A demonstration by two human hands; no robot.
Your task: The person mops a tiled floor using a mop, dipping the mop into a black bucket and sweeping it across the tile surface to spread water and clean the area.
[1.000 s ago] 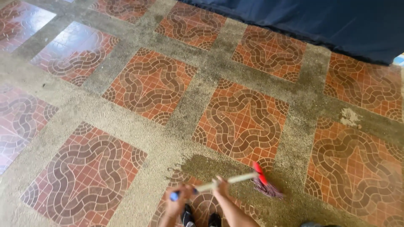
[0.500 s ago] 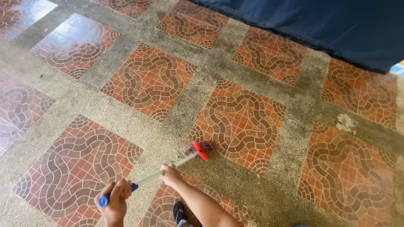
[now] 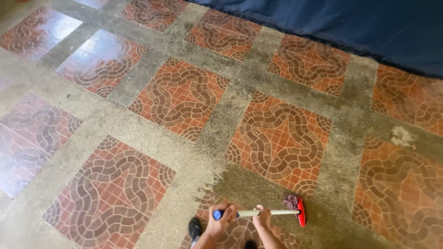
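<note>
Blue tarp (image 3: 350,27) edges patterned tiled floor (image 3: 180,97) beyond mop (image 3: 295,212).

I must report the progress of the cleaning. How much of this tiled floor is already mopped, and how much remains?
Done: a dark wet patch of floor lies just ahead of the mop head. In hand: the left hand and right hand grip the mop handle, with the red head down on the floor. Left: most of the patterned tile floor beyond the patch looks dry, up to the blue sheet.
</note>
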